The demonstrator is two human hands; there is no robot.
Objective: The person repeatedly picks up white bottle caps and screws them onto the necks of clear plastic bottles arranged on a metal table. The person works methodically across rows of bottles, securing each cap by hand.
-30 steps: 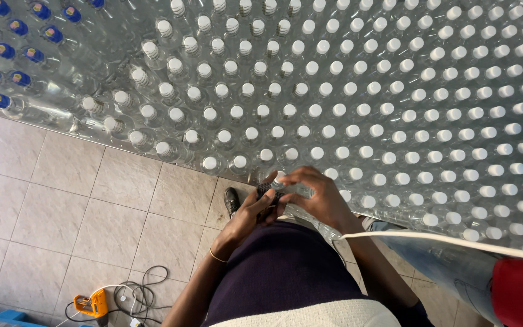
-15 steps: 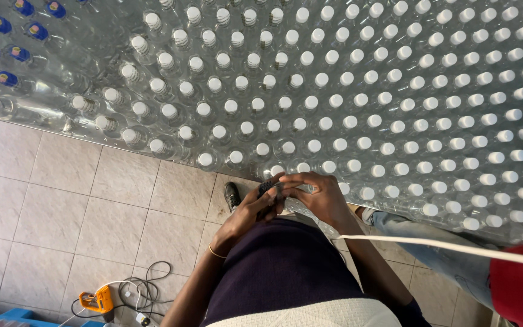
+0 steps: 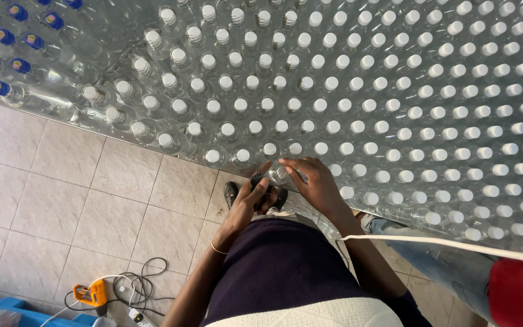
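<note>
Both my hands meet at one clear plastic bottle [image 3: 281, 174] at the near edge of a large field of standing bottles. My left hand [image 3: 250, 198] grips its lower body from the left. My right hand [image 3: 313, 180] is wrapped over its neck and top, hiding the cap. Just beyond my fingers stand white-capped clear bottles [image 3: 334, 109], packed in close rows across the upper view. My dark skirt [image 3: 286, 266] fills the space below my hands.
Blue-capped bottles [image 3: 13, 36] stand at the far left. Beige tiled floor [image 3: 62, 194] lies left of me, with an orange tool [image 3: 91, 293] and coiled cables [image 3: 143, 281]. Another person's jeans-clad leg [image 3: 443, 260] and red sleeve [image 3: 519, 293] are at right, under a white cord [image 3: 455, 243].
The view has shifted slightly. My hands stay on the same bottle at the edge of the rows, with my right hand turned further over its top.
</note>
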